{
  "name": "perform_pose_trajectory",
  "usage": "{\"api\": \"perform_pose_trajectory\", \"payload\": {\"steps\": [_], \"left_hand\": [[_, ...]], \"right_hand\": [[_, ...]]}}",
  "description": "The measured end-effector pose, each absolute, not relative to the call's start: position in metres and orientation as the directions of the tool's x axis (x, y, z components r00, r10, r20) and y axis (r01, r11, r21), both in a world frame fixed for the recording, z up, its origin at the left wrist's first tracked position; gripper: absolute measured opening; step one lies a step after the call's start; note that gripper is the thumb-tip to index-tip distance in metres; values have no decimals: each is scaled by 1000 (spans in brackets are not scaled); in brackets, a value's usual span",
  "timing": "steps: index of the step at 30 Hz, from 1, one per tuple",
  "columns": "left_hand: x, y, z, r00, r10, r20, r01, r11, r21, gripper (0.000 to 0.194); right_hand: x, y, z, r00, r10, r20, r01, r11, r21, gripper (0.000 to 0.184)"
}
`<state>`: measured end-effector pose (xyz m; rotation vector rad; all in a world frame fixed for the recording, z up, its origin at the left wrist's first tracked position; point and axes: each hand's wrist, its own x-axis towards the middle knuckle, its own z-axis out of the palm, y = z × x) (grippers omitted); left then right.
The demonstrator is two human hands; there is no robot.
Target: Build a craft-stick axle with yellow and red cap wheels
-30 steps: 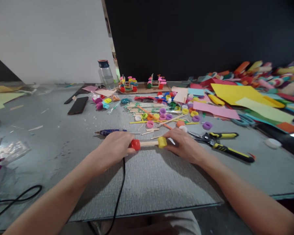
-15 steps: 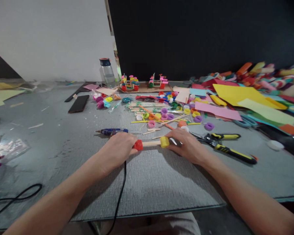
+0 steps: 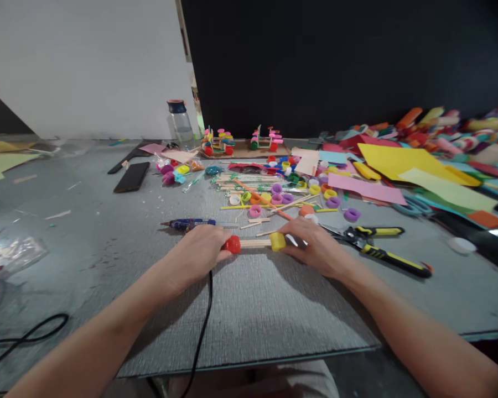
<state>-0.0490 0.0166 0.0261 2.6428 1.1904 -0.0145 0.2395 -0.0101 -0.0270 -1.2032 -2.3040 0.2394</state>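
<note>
My left hand [image 3: 203, 249] is closed on a red bottle cap [image 3: 233, 244], its thumb and fingers on the cap's left side. Pale wooden sticks [image 3: 255, 243] run from that cap to a yellow bottle cap [image 3: 278, 241] on the right. The yellow cap is pinched by my right hand [image 3: 315, 246], with a gap showing between thumb and fingers. Just beyond my left hand lies a blue soldering-iron-like tool [image 3: 188, 223], partly hidden by the knuckles. Short stick pieces [image 3: 255, 222] lie behind the joined sticks.
Wire-stripper pliers [image 3: 369, 243] with yellow-black handles lie right of my right hand. Loose caps [image 3: 255, 211], wrapped sticks [image 3: 249, 181] and coloured paper [image 3: 398, 160] spread behind. Farther back are two small stick-and-cap models [image 3: 266, 139], a bottle [image 3: 180, 121] and a phone [image 3: 131, 177]. A black cable [image 3: 203, 331] crosses the front edge.
Both hands keep their hold on the two caps, and the sticks stay level between them. The view shifts slightly; otherwise almost nothing differs.
</note>
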Motion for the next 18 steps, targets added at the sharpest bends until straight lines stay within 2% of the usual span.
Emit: {"api": "perform_pose_trajectory", "payload": {"steps": [18], "left_hand": [[-50,16,23,657,750,-74,747,-635,194,16]], "right_hand": [[240,-11,-28,-459,812,360,722,577,-382,18]]}}
